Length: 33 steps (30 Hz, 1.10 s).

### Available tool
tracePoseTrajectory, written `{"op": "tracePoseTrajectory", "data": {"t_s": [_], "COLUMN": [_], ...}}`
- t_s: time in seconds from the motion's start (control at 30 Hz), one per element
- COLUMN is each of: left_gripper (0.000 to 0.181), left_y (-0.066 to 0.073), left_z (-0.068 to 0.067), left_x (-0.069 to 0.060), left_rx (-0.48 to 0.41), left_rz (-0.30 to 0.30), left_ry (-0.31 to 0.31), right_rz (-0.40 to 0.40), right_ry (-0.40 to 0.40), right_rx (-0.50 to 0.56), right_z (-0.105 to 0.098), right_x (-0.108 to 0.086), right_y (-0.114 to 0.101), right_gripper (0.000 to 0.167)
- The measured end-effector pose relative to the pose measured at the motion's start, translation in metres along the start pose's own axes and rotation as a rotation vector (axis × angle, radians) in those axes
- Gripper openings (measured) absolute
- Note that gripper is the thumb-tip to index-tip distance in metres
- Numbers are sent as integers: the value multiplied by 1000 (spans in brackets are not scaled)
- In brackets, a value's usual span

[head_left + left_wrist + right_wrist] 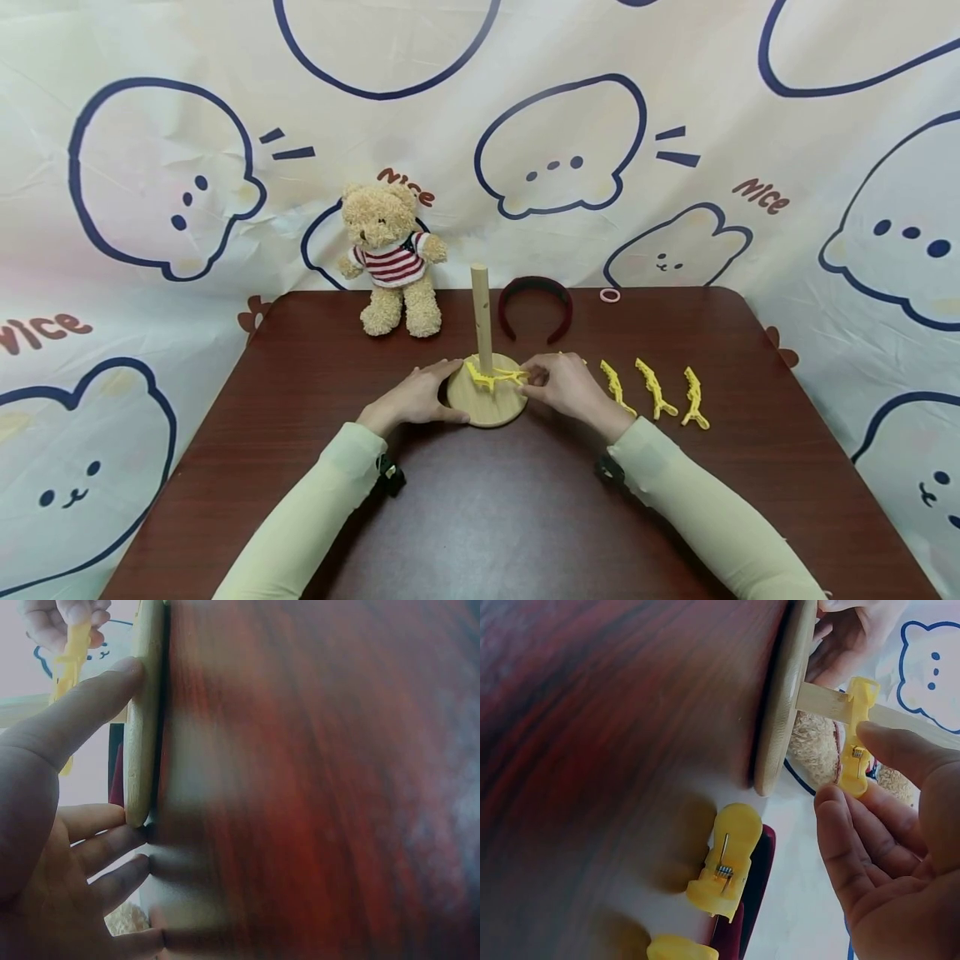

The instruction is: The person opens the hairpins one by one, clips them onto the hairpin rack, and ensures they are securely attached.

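Note:
A wooden stand, with a round base [489, 408] and an upright post [482, 321], stands near the middle of the table. My left hand [416, 395] holds the base's left rim between thumb and fingers; the left wrist view shows the thumb [90, 709] against its edge. At the base's right side my right hand [567, 387] pinches a yellow alligator hair clip [857, 742] by its spring end. The clip's far end lies across the foot of the post, just above the base. Whether it touches the post I cannot tell.
Several more yellow clips [655, 389] lie in a row right of my right hand, one partly hidden behind it. Farther back are a dark red headband [536, 283], a small pink ring [610, 295] and a teddy bear [393, 258] in a striped shirt.

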<state>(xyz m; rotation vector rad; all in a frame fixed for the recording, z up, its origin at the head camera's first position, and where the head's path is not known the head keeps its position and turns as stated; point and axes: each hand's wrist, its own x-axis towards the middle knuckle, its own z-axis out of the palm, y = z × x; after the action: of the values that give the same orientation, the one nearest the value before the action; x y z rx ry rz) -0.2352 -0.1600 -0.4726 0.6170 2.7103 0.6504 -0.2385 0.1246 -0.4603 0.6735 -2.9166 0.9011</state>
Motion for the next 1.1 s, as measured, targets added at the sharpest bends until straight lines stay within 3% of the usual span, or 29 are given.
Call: {"op": "tracePoseTrajectory", "data": {"t_s": [0.63, 1.1], "left_gripper": [103, 103], "left_y": [0, 0], "left_z": [0, 0], "left_x": [0, 0], "left_rx": [-8, -11], "left_rz": [-10, -23], "left_ry": [-9, -15], "right_rz": [56, 83], "right_ry": [-36, -32], "right_rx": [26, 37], "right_z": [-3, -16], "right_x": [-2, -11], "right_y": [3, 13], "right_gripper": [35, 43]}}
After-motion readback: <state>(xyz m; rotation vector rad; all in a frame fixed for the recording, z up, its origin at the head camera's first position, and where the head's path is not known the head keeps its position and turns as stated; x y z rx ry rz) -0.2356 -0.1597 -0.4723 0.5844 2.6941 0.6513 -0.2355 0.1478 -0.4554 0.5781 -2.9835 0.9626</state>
